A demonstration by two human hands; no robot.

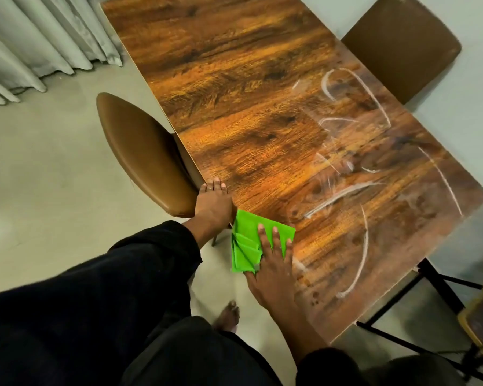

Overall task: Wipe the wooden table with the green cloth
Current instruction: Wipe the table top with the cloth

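Note:
The wooden table (234,101) runs from the near right to the far middle, with white streaks and smears across its right half. A folded bright green cloth (248,240) lies on the near left corner, partly hanging over the edge. My right hand (273,263) presses flat on the cloth with fingers spread. My left hand (214,203) rests on the table's left edge just beside the cloth, fingers together on the wood, holding nothing.
A brown padded chair (140,151) is tucked at the table's left side, touching my left hand's side. Another brown chair (402,45) stands at the far right. Black table legs (441,285) show at the near right. Grey curtains (34,37) hang far left. My bare foot (227,316) is on the floor.

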